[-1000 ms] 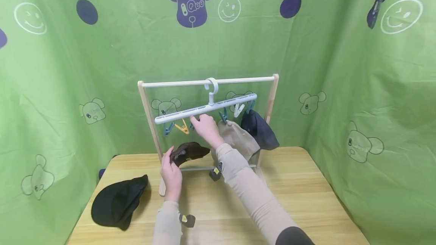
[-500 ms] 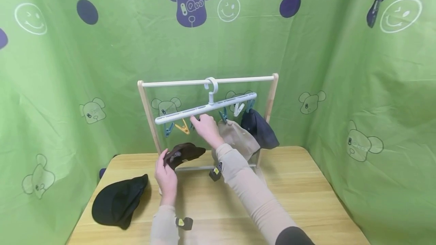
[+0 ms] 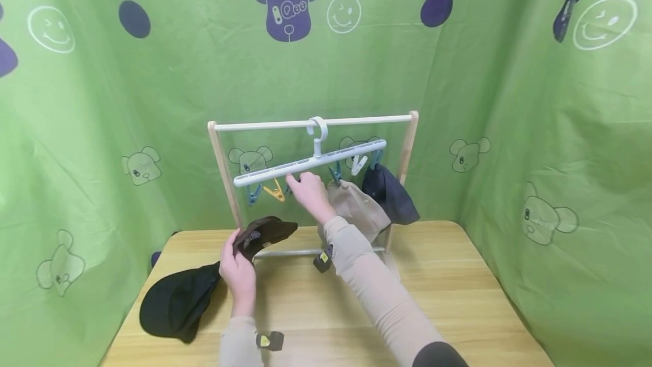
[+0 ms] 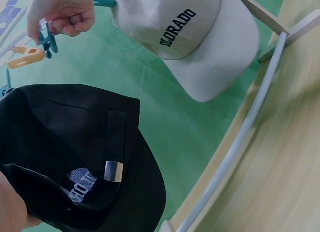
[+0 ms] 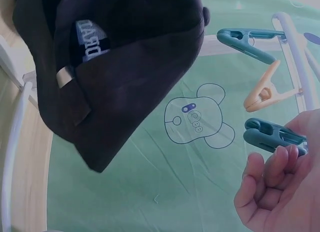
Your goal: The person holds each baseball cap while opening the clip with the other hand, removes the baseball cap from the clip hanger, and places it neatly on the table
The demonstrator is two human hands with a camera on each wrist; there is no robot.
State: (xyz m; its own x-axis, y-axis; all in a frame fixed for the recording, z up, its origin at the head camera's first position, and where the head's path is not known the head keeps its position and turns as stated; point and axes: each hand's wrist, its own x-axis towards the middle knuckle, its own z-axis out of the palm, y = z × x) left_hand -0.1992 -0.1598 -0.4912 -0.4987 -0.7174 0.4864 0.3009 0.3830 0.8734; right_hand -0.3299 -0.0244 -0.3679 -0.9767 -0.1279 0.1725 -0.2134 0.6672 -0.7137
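My left hand (image 3: 238, 276) holds a dark brown baseball cap (image 3: 267, 235) by its edge, left of centre and below the hanger. The cap's strap with a metal buckle (image 4: 114, 171) faces the left wrist camera. Up at the pale blue hanger (image 3: 270, 173), my right hand (image 3: 312, 194) pinches a teal clothes peg (image 5: 270, 137). That peg stands apart from the brown cap. Beside it hang a yellow peg (image 3: 275, 191) and another teal peg (image 3: 253, 195), both holding nothing. A beige cap (image 3: 359, 208) and a navy cap (image 3: 391, 194) hang from pegs farther right.
The hanger hooks over the top bar (image 3: 367, 120) of a wooden rack that stands on the table (image 3: 448, 299). A black cap (image 3: 175, 302) lies on the table at the left. A white peg (image 3: 359, 164) hangs between the two hung caps. Green curtains (image 3: 204, 72) enclose the table.
My left hand has drawn the brown cap leftward and slightly down, away from the right hand. My right hand has stayed at its peg.
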